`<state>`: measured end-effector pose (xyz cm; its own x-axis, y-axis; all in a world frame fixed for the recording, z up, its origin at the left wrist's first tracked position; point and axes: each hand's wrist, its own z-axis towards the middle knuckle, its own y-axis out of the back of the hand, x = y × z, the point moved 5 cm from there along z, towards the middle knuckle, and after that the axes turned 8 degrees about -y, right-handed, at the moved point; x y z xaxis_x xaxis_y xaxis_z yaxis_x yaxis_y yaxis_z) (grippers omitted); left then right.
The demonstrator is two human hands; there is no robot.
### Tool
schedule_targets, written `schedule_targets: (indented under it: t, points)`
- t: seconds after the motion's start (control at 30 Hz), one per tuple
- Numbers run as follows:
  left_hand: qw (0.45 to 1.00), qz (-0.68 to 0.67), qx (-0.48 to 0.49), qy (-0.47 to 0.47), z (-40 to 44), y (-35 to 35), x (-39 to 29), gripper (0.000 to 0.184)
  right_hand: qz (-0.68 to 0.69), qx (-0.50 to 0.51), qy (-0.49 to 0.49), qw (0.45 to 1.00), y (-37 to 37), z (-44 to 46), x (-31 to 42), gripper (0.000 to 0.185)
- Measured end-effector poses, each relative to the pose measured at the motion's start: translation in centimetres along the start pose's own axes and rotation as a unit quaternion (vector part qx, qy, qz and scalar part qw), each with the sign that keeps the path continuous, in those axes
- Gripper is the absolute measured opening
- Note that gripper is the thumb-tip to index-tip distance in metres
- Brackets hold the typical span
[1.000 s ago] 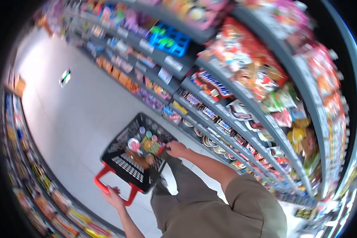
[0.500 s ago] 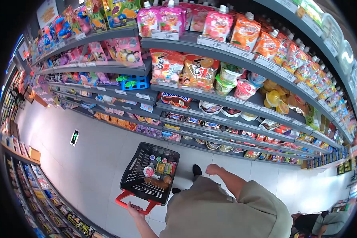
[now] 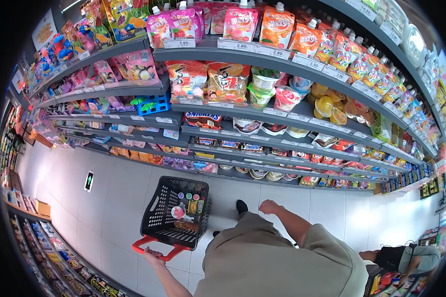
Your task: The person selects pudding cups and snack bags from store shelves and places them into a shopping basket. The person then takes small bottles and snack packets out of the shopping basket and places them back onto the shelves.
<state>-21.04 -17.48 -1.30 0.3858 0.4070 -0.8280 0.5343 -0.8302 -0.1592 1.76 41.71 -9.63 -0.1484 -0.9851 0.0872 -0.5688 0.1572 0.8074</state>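
Beside the dark-grey snack shelf [image 3: 208,53], black perforated-plastic basket [image 3: 181,235] is held by left grip [image 3: 153,255], wrapped round its red handle [image 3: 175,252]. Right grip [image 3: 268,206] has come off basket, curled, nothing visible inside; left apparently controls it alone.

I have the black basket [image 3: 208,205], opening upward, low on my left, held by its red handle [image 3: 144,241]. Its walls are full of holes; small packs [image 3: 195,206] and a pinkish-white tub [image 3: 178,212] lie inside.
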Motion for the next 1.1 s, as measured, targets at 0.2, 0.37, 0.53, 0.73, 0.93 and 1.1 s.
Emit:
schedule_targets:
  t: [0.2, 0.37, 0.53, 0.73, 0.93, 1.1]
  points:
    - [1.000, 0.011, 0.007, -0.006, 2.1, 1.1, -0.5, 0.027, 0.281, 0.072, -0.166, 0.943, 2.7, -1.6, 0.4, 0.015]
    - [0.998, 0.044, 0.010, -0.049, 2.5, 2.6, -1.1, 0.028, 0.123, 0.024, -0.073, 0.989, -0.1, -1.4, -0.3, 0.021]
    - [0.999, 0.039, 0.000, -0.036, 3.7, 4.4, -2.6, 0.025, 0.187, 0.113, -0.156, 0.963, -0.3, -1.6, -1.5, 0.027]
    - [0.998, -0.006, -0.041, -0.051, 3.5, 5.8, -2.7, 0.019, 0.045, 0.135, -0.063, 0.988, 0.2, -0.7, -0.4, 0.021]
    - [0.995, -0.025, -0.078, -0.052, 2.4, 6.4, -1.9, 0.022, 0.234, 0.079, -0.116, 0.962, 1.4, 0.8, 0.7, 0.027]
    - [0.992, -0.048, -0.105, -0.044, 1.5, 6.1, -0.7, 0.022, 0.200, 0.101, -0.122, 0.967, 1.6, 3.1, 1.3, 0.026]
